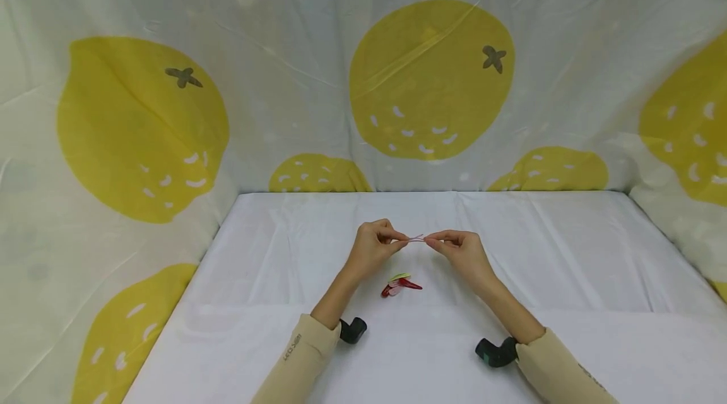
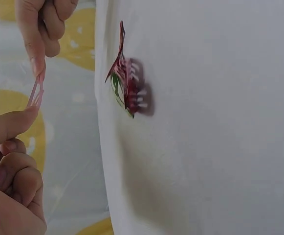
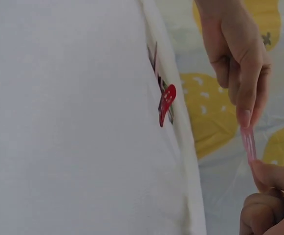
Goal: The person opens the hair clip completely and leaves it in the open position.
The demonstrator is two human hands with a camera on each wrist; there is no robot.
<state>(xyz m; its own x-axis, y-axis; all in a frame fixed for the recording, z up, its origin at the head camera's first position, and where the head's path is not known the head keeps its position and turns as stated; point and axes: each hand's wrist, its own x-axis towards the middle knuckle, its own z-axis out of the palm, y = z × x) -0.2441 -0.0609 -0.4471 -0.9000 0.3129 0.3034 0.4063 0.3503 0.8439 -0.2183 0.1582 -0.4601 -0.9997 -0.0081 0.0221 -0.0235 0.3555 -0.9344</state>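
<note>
A small pink hair clip (image 1: 416, 239) is stretched between my two hands above the white table, its strips spread apart in the left wrist view. My left hand (image 1: 375, 243) pinches one end between thumb and index finger. At the other end, thumb and index finger of my right hand (image 1: 462, 252) pinch it too. Below and nearer me lies a small heap of hair clips on the cloth. A red clip (image 3: 167, 98) with pale dots, a green clip (image 1: 399, 277) and a pink clip (image 1: 394, 288) show there, overlapping one another.
White cloth (image 1: 255, 341) covers the table, with light creases. A curtain (image 1: 295, 95) printed with big yellow lemons hangs behind it and along both sides. Black wrist devices (image 1: 353, 330) stick out from the beige sleeves (image 1: 309, 353).
</note>
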